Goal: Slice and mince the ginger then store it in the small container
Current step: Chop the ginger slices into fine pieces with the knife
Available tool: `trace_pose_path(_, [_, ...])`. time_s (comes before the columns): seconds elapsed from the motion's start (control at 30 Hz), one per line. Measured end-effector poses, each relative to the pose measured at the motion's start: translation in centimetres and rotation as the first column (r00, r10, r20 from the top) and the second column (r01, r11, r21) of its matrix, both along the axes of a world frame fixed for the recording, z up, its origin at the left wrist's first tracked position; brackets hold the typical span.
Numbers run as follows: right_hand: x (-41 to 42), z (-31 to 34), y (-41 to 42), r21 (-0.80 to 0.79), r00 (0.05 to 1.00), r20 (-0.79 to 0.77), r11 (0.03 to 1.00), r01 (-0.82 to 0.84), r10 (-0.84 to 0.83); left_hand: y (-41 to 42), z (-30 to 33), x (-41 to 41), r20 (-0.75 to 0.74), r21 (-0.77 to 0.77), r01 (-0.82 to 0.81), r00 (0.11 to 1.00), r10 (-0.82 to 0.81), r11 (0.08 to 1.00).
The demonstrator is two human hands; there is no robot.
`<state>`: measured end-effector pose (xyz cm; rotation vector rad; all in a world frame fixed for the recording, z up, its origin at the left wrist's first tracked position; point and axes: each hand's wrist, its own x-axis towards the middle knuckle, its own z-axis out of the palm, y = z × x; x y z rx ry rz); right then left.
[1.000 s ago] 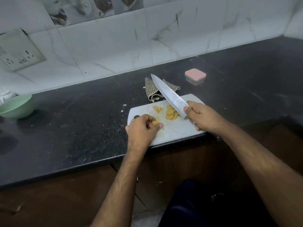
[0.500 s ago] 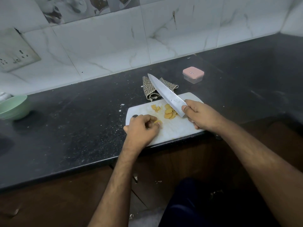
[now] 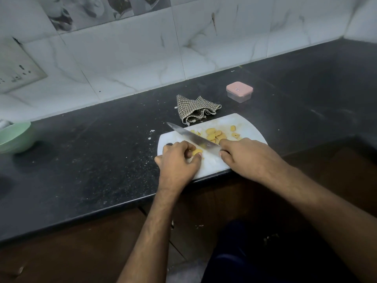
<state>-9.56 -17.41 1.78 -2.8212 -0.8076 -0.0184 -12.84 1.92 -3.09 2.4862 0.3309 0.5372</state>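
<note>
A white cutting board (image 3: 250, 125) lies at the front edge of the black counter. My left hand (image 3: 177, 160) pinches a small yellow ginger piece (image 3: 196, 152) on the board. My right hand (image 3: 247, 157) grips the handle of a large knife (image 3: 191, 137); its blade lies low across the board, right beside the held piece, tip pointing far left. Several ginger slices (image 3: 215, 134) are scattered behind the blade. The small clear container with a pink lid (image 3: 239, 91) stands shut on the counter beyond the board.
A crumpled checked cloth (image 3: 194, 109) lies just behind the board. A green bowl (image 3: 14, 136) sits at the far left of the counter. A socket plate (image 3: 14, 68) is on the tiled wall. Dark cabinet fronts are below the counter edge.
The knife blade came down from a raised, upward-pointing angle to lie low over the board next to the ginger piece. My left hand stayed on the piece.
</note>
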Motion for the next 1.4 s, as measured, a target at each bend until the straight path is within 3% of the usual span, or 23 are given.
trace_pose_path(0.3, [-2.0,0.8,0.4,-0.159,0.997,0.070,0.987,0.031,-0.020,0.1,-0.3,0.3,-0.041,0.078,0.024,0.999,-0.020,0.997])
trace_pose_path(0.53, [-2.3,1.7,0.7,-0.249,0.995,0.099,0.968,0.046,-0.022,0.4,0.2,0.6,-0.092,-0.074,0.004,0.996,-0.011,0.997])
trace_pose_path(0.73, [-1.8,2.8,1.4,-0.312,0.996,-0.065,0.950,0.034,-0.056,0.4,0.1,0.6,-0.065,-0.114,-0.006,0.998,-0.002,0.993])
trace_pose_path(0.97, [-1.4,2.0,2.0,-0.260,0.982,-0.165,0.965,0.044,-0.090,0.5,-0.1,0.4,-0.028,-0.212,-0.011,1.000,0.005,0.977])
trace_pose_path(1.23, [-2.7,1.7,1.3,-0.224,0.997,-0.006,0.971,0.078,-0.081,0.0,0.4,0.4,-0.075,-0.099,-0.025,0.997,0.017,0.995])
trace_pose_path(1.4, [-3.4,2.9,1.6,-0.240,0.997,-0.016,0.968,0.068,-0.074,0.2,0.4,0.6,-0.087,-0.079,-0.020,0.996,0.014,0.997])
